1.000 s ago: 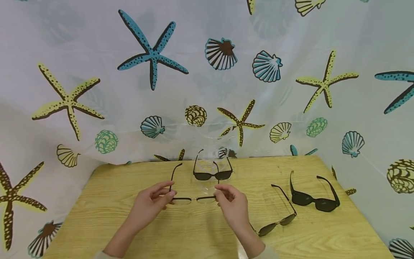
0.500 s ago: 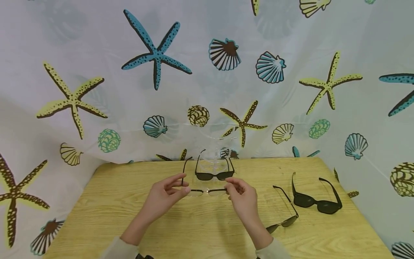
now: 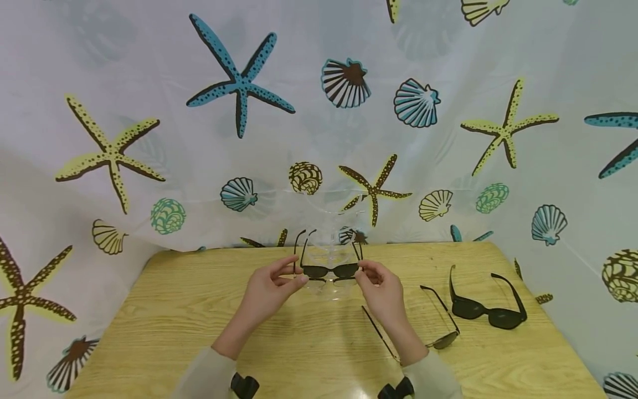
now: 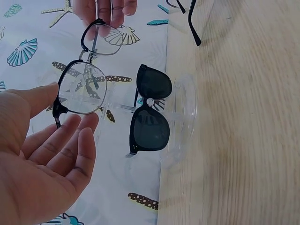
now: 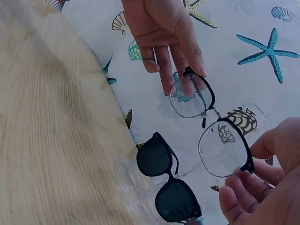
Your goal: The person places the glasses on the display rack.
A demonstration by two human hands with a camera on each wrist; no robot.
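My left hand (image 3: 271, 285) and right hand (image 3: 384, 285) pinch a pair of clear-lensed eyeglasses (image 4: 59, 101) between them, one hand at each outer corner of the frame. Black upper rims and thin metal lower rims show in both wrist views. The temples are unfolded and point away from me. Behind the glasses a transparent display stand (image 4: 190, 103) rises from the table, hard to make out against the cloth. Black sunglasses (image 3: 315, 271) hang on its lower part. In the wrist views the eyeglasses are held higher than these sunglasses; whether they touch the stand cannot be told.
Black sunglasses (image 3: 503, 317) lie with temples up at the right of the wooden table (image 3: 189, 327). Nearer to me are thin-framed sunglasses (image 3: 445, 339), partly hidden by my right forearm. A cloth with starfish and shells (image 3: 209, 144) hangs around the table's back and sides.
Both hands have carried the eyeglasses forward and to the right, up in front of the stand. My right forearm now covers part of the thin-framed sunglasses.
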